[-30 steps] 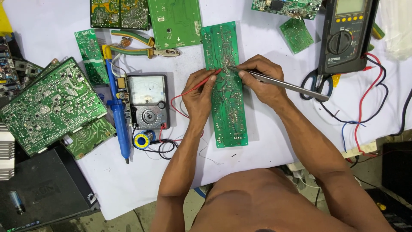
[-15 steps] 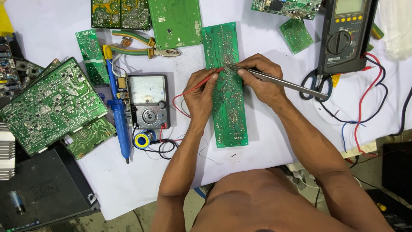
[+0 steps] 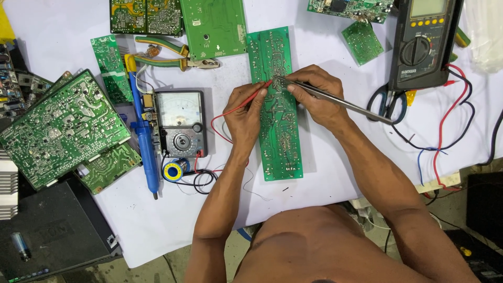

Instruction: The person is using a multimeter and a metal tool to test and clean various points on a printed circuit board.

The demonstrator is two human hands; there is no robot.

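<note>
1. I see the long green circuit board (image 3: 280,136) lying flat, solder side up, on the white sheet (image 3: 325,173) in the middle of the bench, just right of the analog multimeter (image 3: 181,123).
2. My left hand (image 3: 243,112) rests on the board's left edge, fingers pinching a red test probe (image 3: 246,102) whose tip meets the upper board.
3. My right hand (image 3: 317,97) is closed around a slim metal tool (image 3: 340,102), probably tweezers, its tip on the same spot.
4. I judge the board light, rigid and thin, but fragile at its solder joints; best held by its bare long edges.
5. It looks narrow, with pale traces and many silvery solder points.
6. A blue desoldering pump (image 3: 144,147) and solder spool (image 3: 172,171) lie left.
</note>
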